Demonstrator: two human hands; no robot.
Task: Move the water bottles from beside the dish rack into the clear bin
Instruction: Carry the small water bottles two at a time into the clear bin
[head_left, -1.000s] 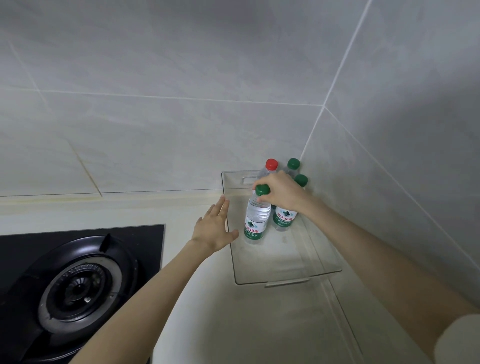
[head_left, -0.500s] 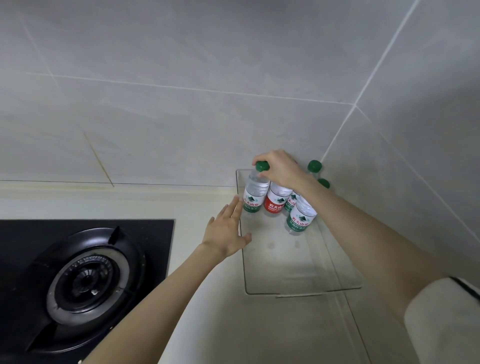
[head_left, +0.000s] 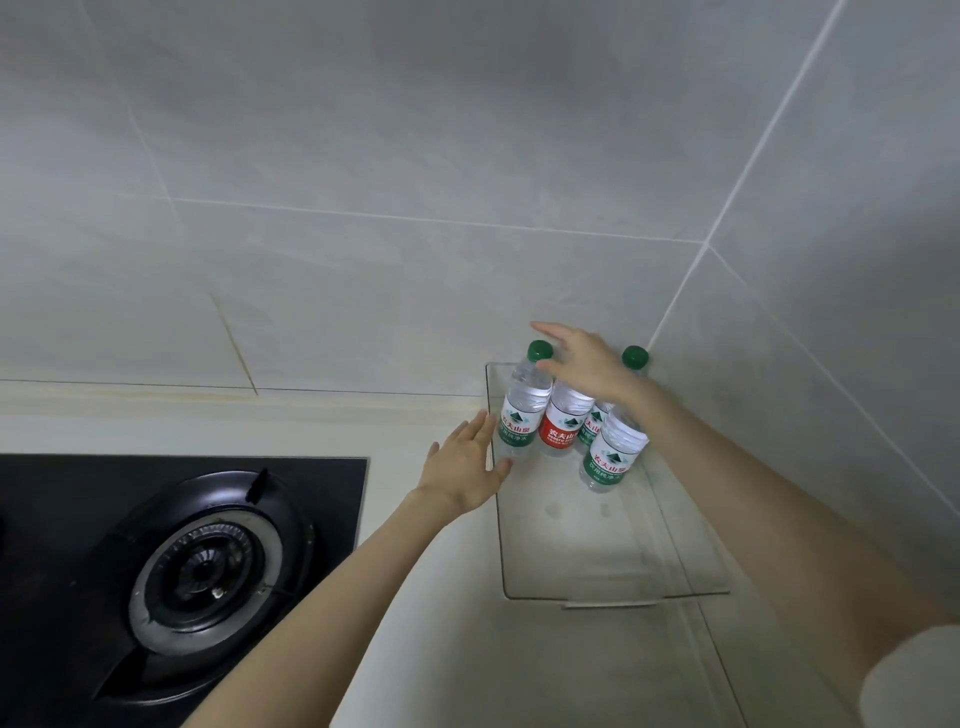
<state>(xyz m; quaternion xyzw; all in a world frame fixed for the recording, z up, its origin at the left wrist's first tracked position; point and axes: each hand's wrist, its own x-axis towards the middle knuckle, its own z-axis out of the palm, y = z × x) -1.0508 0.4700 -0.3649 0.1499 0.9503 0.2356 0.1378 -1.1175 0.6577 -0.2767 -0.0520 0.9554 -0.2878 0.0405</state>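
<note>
**Four bottles upright in the bin — right hand open above the caps**

The bin (head_left: 613, 596) sits on the counter (head_left: 467, 649) in the corner of the wall (head_left: 467, 156), right of the burner (head_left: 205, 571). Four bottles (head_left: 558, 410) stand grouped at its far end. A green-label bottle (head_left: 519, 410) is at left, close against a red-label bottle (head_left: 560, 434). A third bottle (head_left: 595, 428) stands behind, largely hidden by the arm, and a fourth bottle (head_left: 613, 457) is nearest the viewer. Each is upright, long axis vertical, cap up; the apparent lean is probably the wide lens.

The right hand (head_left: 587, 369) hovers over the caps (head_left: 540, 351), fingers straight, holding nothing. Whether a fingertip touches the left cap cannot be told. The left hand (head_left: 465, 467) lies flat, fingers straight, against the outside of the bin's left wall, apparently steadying it.

Judged step: placing, at the point of letting go. The next move calls for lifting the right hand clear without knocking the caps, then reaching for any bottle left beside the dish rack — which is out of view, so the remaining count is unknown.
</note>
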